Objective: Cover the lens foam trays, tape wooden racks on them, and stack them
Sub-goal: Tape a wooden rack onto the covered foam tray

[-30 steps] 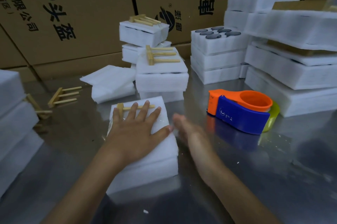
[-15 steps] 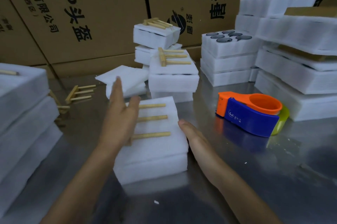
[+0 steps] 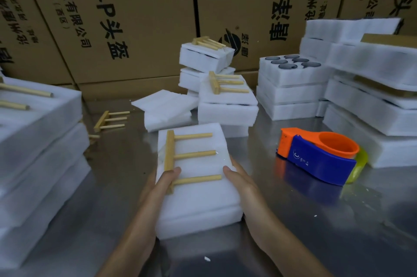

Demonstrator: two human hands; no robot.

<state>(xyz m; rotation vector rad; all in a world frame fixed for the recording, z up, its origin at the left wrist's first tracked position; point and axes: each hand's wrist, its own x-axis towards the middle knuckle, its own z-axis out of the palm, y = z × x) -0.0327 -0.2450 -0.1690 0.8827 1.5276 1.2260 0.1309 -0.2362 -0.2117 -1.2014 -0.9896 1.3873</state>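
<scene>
white foam, two covered trays thick, sits in the middle of the steel table point(image 3: 338, 220): this foam tray bundle point(image 3: 198, 200) is held at both sides. the left hand point(image 3: 158, 184) grips its left edge, thumb curled over the top and resting on the crossbar of the wooden rack point(image 3: 189, 157) that lies flat on the cover. the right hand point(image 3: 242, 181) clasps the right edge, thumb tip on top, fingers hidden down the side. an orange and blue tape dispenser point(image 3: 316, 157) stands to the right, apart from the bundle. behind it rise finished stacks point(image 3: 228, 105) with racks on top, an uncovered tray of lenses point(image 3: 291, 67), and a loose rack point(image 3: 110, 120) on the table to the left. cardboard boxes point(image 3: 126, 17) wall the back.
</scene>
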